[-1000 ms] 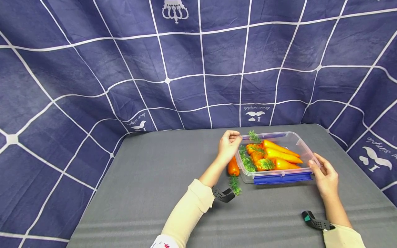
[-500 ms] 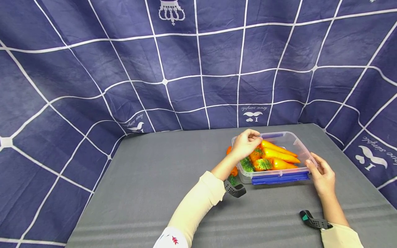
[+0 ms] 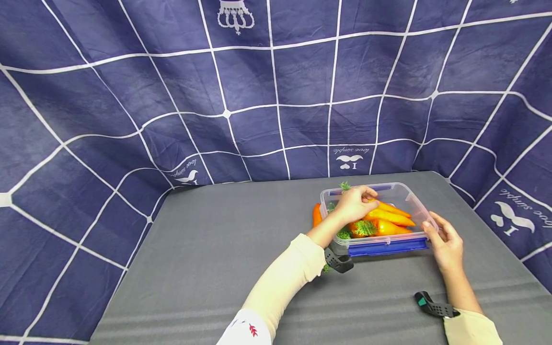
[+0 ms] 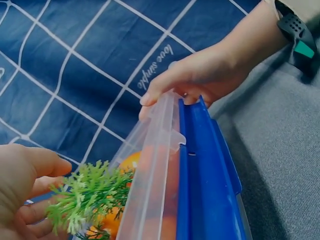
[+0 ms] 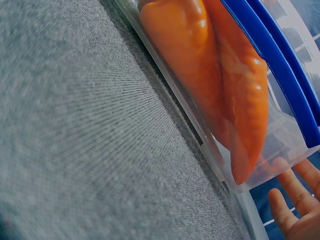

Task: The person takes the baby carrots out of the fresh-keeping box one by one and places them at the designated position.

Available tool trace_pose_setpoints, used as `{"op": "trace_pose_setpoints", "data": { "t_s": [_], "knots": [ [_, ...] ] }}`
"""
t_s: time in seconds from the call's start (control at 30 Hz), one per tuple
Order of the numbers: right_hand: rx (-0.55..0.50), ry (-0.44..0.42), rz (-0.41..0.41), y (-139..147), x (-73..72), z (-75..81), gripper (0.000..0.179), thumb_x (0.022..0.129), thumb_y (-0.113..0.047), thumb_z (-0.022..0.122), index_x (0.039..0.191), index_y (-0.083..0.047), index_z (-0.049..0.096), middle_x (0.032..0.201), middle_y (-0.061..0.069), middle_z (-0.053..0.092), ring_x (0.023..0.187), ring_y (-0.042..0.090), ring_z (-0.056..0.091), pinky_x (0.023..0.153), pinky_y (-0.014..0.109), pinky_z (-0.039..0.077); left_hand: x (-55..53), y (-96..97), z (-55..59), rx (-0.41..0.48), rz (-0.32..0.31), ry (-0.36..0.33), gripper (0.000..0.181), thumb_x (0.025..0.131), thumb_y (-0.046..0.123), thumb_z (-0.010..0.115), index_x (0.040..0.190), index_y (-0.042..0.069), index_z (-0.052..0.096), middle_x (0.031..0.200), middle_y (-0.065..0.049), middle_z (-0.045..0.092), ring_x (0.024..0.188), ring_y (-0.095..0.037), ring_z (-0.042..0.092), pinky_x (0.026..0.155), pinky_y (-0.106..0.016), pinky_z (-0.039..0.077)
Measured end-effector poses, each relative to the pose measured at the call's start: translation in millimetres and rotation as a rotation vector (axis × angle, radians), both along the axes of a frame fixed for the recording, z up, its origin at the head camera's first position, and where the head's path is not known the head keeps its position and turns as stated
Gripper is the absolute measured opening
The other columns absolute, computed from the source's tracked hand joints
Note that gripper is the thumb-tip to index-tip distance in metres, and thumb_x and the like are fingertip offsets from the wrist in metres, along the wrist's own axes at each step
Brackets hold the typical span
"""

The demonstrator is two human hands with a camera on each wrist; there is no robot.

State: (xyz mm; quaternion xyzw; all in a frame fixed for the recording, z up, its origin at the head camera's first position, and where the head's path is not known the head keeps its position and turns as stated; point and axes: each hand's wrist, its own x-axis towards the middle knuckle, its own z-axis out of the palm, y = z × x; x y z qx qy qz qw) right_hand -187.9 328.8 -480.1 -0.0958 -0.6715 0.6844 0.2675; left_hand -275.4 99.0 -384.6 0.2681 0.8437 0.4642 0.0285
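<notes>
left hand (image 3: 355,203) – fingers curled on an orange plastic carrot with green leaves (image 3: 390,211) inside the clear plastic box with blue clips (image 3: 401,193) | right hand (image 3: 446,239) – steadies the box's near right corner (fingers relaxed) | box on grey table (image 3: 207,268)

Left hand (image 3: 354,205): forearm stretched forward, fingers curled.
Right hand (image 3: 446,239): fingers relaxed, thumb up.
</notes>
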Motion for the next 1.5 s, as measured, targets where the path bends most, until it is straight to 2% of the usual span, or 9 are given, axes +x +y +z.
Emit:
{"op": "trace_pose_setpoints", "data": {
  "t_s": [0.1,0.13,0.23,0.37,0.5,0.67,1.0,1.27,1.5],
  "knots": [
    [-0.001,0.003,-0.005,-1,0.4,0.7,0.035,0.091,0.002,0.063,0.12,-0.017,0.068,0.084,-0.019,0.07,0.076,-0.007,0.064,0.065,0.006,0.045,-0.3,4.3,1.2,-0.128,-0.031,0.069,0.022,0.089,0.015,0.07,0.111,0.009,0.069,0.101,0.0,0.069,0.088,-0.004,0.059,0.077,-0.01,0.041],
    [-0.004,0.008,-0.004,-1,0.6,1.1,0.035,0.091,0.002,0.063,0.12,-0.017,0.069,0.084,-0.019,0.07,0.076,-0.007,0.064,0.065,0.006,0.045,-4.0,7.7,-4.4,-0.169,-0.031,0.102,0.023,0.089,0.019,0.07,0.11,0.012,0.069,0.101,0.002,0.068,0.09,-0.003,0.059,0.078,-0.011,0.041],
    [-0.017,0.025,0.006,-3,1.0,2.4,0.035,0.091,0.003,0.062,0.12,-0.016,0.068,0.085,-0.018,0.07,0.076,-0.007,0.065,0.067,0.006,0.046,-3.9,10.0,-4.6,-0.266,-0.054,0.14,0.024,0.089,0.021,0.07,0.112,0.014,0.069,0.103,0.003,0.067,0.094,-0.004,0.059,0.08,-0.011,0.041],
    [-0.002,0.028,0.004,-4,1.3,3.1,0.035,0.091,0.003,0.062,0.121,-0.013,0.068,0.086,-0.018,0.07,0.077,-0.007,0.065,0.066,0.006,0.045,-2.7,9.9,-4.1,-0.375,-0.062,0.162,0.027,0.088,0.021,0.07,0.114,0.014,0.069,0.106,0.003,0.067,0.098,-0.005,0.059,0.083,-0.01,0.039],
    [0.006,0.025,-0.006,-3,1.1,2.8,0.036,0.091,0.003,0.063,0.123,-0.011,0.067,0.089,-0.019,0.069,0.078,-0.007,0.064,0.067,0.006,0.045,-7.2,13.4,-10.4,-0.48,-0.055,0.211,0.029,0.085,0.022,0.072,0.114,0.018,0.071,0.111,0.007,0.068,0.104,-0.005,0.059,0.085,-0.01,0.039],
    [-0.006,0.018,0.004,-2,0.5,1.5,0.036,0.091,0.003,0.063,0.123,-0.012,0.068,0.089,-0.019,0.069,0.078,-0.007,0.065,0.066,0.006,0.045,-8.5,14.9,-12.7,-0.564,-0.035,0.203,0.035,0.083,0.024,0.075,0.117,0.022,0.07,0.117,0.007,0.066,0.11,-0.007,0.057,0.088,-0.013,0.039],
    [-0.01,0.004,0.013,1,0.2,-0.5,0.036,0.091,0.003,0.062,0.122,-0.015,0.068,0.084,-0.019,0.07,0.077,-0.007,0.064,0.065,0.007,0.046,-10.2,15.3,-18.4,-0.629,-0.002,0.175,0.045,0.082,0.034,0.078,0.125,0.025,0.066,0.124,0.007,0.06,0.11,-0.007,0.056,0.089,-0.015,0.04],
    [-0.01,0.032,0.019,-1,1.0,0.0,0.035,0.091,0.004,0.061,0.122,-0.013,0.068,0.083,-0.017,0.07,0.075,-0.007,0.065,0.063,0.007,0.046,-10.2,16.0,-23.4,-0.61,0.019,0.176,0.044,0.082,0.035,0.079,0.123,0.024,0.066,0.116,0.008,0.063,0.103,-0.006,0.057,0.081,-0.015,0.042],
    [-0.016,0.038,0.015,-2,0.7,0.8,0.035,0.091,0.004,0.062,0.121,-0.012,0.068,0.083,-0.017,0.07,0.075,-0.006,0.065,0.064,0.007,0.046,-10.3,16.2,-23.1,-0.615,0.032,0.172,0.044,0.081,0.036,0.079,0.122,0.025,0.067,0.118,0.008,0.063,0.107,-0.007,0.058,0.083,-0.017,0.043]
  ]
}}
